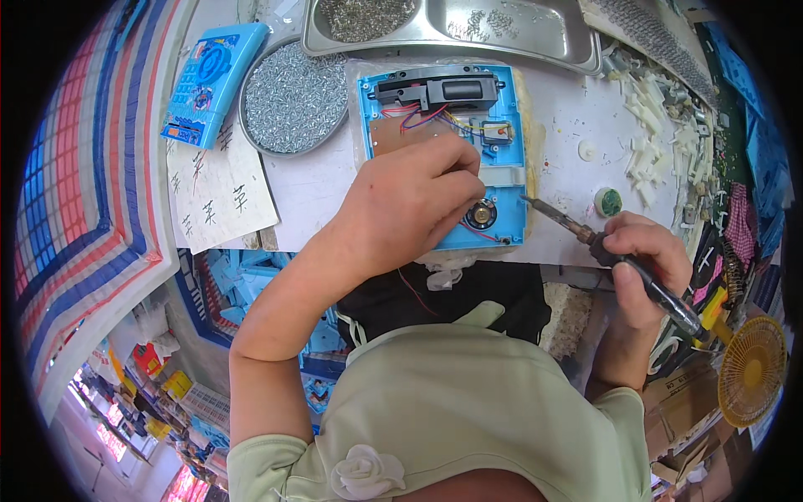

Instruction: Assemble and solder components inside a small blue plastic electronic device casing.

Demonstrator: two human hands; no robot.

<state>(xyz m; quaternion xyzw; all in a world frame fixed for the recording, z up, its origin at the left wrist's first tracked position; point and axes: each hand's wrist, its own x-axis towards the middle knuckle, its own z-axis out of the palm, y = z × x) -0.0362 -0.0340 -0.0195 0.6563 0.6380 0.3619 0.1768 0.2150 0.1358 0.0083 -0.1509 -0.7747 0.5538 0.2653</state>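
Observation:
In front of me lies an open blue plastic casing [515, 219] with its inside facing up. It contains a black plastic mechanism [456, 90], coloured wires, a brown board [386, 136], a small motor-like part [497, 131] and a round speaker [481, 214]. Over the casing's middle is my left hand [410, 197], its fingers bent and pinched together; what they hold, if anything, is hidden. My right hand [644, 259] grips a soldering iron [648, 280] by its dark handle. The iron's tip is at the casing's right edge, level with the speaker.
A round tray [295, 99] of small metal screws and a metal tray [510, 42] with small parts stand at the back. Left are a blue toy-like case [213, 84] and handwritten paper [222, 201]. To the right are white plastic pieces [648, 159], a small round tin [608, 202] and a yellow fan [753, 372].

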